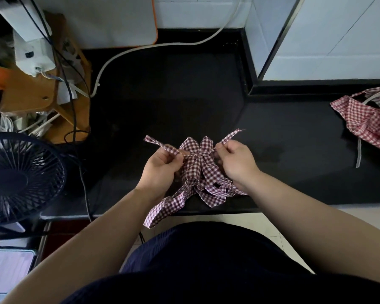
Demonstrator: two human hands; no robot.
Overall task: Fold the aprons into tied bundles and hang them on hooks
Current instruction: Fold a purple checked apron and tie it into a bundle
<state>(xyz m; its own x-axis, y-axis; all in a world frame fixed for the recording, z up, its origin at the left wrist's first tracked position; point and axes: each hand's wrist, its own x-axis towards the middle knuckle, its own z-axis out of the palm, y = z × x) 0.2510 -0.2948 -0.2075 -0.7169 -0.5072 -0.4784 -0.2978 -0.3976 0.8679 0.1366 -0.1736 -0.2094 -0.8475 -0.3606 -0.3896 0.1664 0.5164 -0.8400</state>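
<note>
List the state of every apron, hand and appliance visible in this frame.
Gingham apron bundle: bunched on the black counter, one end hanging over the front edge.
Left hand: pinches the left tie.
Right hand: pinches the right tie.
Second apron: lying loose and unfolded at the counter's right end.
Desk fan: standing at the left; cannot tell whether it is running.

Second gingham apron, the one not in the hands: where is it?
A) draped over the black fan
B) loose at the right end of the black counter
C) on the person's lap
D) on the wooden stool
B: the red gingham apron lies crumpled and unbundled on the black counter at the picture's right edge.
</note>
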